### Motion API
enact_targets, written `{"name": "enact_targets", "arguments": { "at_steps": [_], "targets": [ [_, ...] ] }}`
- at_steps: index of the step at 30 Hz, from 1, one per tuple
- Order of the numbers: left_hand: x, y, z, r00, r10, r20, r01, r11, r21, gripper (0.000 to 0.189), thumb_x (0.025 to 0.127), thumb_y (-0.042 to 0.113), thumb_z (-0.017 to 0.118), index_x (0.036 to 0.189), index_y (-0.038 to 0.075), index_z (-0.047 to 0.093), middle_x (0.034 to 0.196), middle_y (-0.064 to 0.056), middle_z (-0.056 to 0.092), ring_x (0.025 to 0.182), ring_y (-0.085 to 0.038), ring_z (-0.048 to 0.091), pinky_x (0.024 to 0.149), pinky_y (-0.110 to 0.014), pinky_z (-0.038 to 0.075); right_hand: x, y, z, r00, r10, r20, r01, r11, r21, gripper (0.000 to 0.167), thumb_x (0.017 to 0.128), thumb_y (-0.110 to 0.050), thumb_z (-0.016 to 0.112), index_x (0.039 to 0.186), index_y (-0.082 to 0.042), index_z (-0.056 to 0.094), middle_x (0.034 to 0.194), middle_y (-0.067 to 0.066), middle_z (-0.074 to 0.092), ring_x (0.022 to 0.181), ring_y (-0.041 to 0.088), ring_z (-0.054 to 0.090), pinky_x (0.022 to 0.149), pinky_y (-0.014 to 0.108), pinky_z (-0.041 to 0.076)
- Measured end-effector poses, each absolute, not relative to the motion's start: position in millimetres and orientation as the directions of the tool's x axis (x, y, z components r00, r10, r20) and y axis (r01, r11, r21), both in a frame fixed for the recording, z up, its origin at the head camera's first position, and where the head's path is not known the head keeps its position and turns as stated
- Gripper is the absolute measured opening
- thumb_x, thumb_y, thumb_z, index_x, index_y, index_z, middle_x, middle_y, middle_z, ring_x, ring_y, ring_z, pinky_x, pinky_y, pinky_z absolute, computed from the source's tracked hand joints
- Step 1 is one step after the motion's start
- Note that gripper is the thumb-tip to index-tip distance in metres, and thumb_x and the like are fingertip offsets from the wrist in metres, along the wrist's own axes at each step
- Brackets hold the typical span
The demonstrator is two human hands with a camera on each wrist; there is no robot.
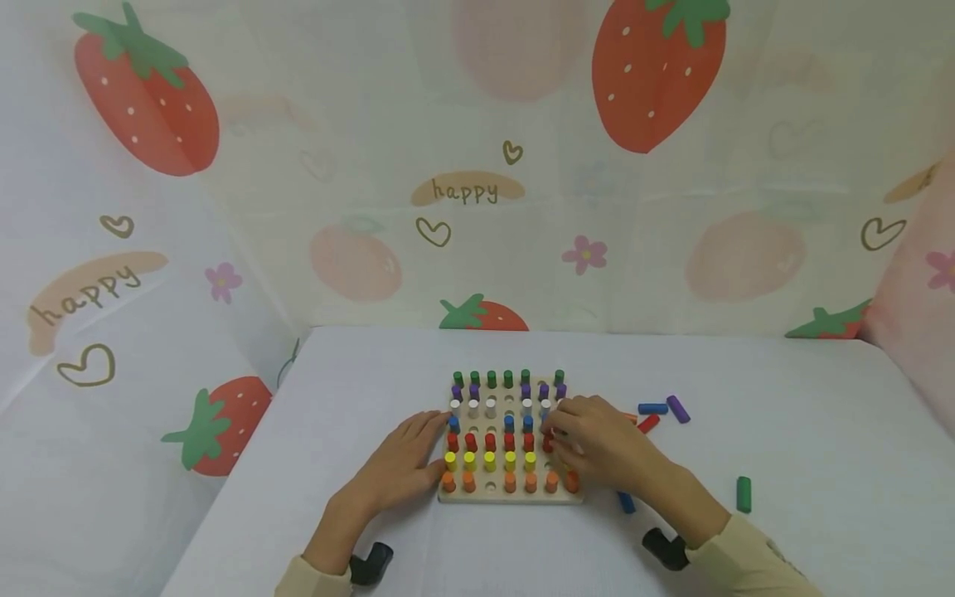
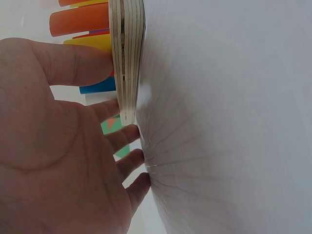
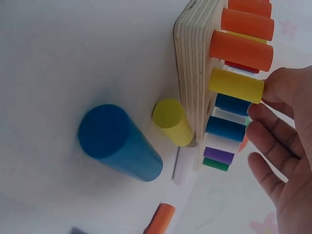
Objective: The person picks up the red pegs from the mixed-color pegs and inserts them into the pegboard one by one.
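A wooden pegboard (image 1: 507, 500) bears rows of coloured pegs, from green at the back to orange at the front, with some bare holes. My left hand (image 1: 399, 464) lies along its left side. In the left wrist view the thumb (image 2: 80, 65) touches the board's edge and the other fingers stretch out straight. Over the right side is my right hand (image 1: 604, 439), its fingertips and thumb around a red peg (image 1: 548, 444). In the right wrist view a yellow peg (image 3: 236, 85) in the board stands in front of the thumb, hiding the pinch.
Right of the board lie a blue peg (image 1: 652, 409), a purple peg (image 1: 678, 409) and a red peg (image 1: 648, 424). A green peg (image 1: 744, 494) lies farther right. Close beside the board are a loose yellow peg (image 3: 171, 122) and another blue peg (image 3: 119, 141).
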State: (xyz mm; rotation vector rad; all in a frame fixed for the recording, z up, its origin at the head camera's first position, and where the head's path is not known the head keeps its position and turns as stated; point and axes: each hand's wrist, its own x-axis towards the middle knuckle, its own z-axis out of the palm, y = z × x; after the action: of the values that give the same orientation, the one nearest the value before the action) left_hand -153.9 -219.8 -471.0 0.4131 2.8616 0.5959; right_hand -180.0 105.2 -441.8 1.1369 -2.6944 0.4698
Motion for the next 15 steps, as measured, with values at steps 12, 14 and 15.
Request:
{"name": "enact_targets", "arguments": {
  "at_steps": [12,14,15],
  "targets": [
    [-154,-220,-472,-0.943,0.311,-0.119,0.237,0.878,0.416,0.070,0.099,0.031,0.056,0.164,0.012,0.037,0.170,-0.013,0.039,0.160,-0.037,0.034,0.132,-0.061,0.029,-177,123,-452,-0.737,-0.608,0.296,-0.673,0.699,-0.240,0.016,0.094,-0.023,0.080,0.110,-0.020,0.078,0.103,-0.007,0.076,0.100,0.013,0.071,0.097,0.042,0.062],
    [-154,-220,-473,-0.943,0.310,-0.118,0.237,0.879,0.414,0.070,0.099,0.032,0.056,0.164,0.012,0.037,0.170,-0.013,0.039,0.160,-0.037,0.034,0.132,-0.061,0.029,-177,128,-452,-0.747,-0.598,0.292,-0.663,0.707,-0.247,0.016,0.094,-0.023,0.080,0.110,-0.020,0.078,0.104,-0.007,0.076,0.102,0.013,0.071,0.098,0.042,0.062],
    [-154,-220,-473,-0.943,0.310,-0.119,0.237,0.880,0.412,0.070,0.099,0.032,0.056,0.164,0.012,0.037,0.170,-0.013,0.039,0.160,-0.037,0.034,0.132,-0.061,0.029,-177,130,-452,-0.749,-0.595,0.292,-0.660,0.709,-0.250,0.016,0.094,-0.022,0.080,0.110,-0.020,0.078,0.104,-0.007,0.076,0.102,0.013,0.071,0.098,0.043,0.062]
  ]
}}
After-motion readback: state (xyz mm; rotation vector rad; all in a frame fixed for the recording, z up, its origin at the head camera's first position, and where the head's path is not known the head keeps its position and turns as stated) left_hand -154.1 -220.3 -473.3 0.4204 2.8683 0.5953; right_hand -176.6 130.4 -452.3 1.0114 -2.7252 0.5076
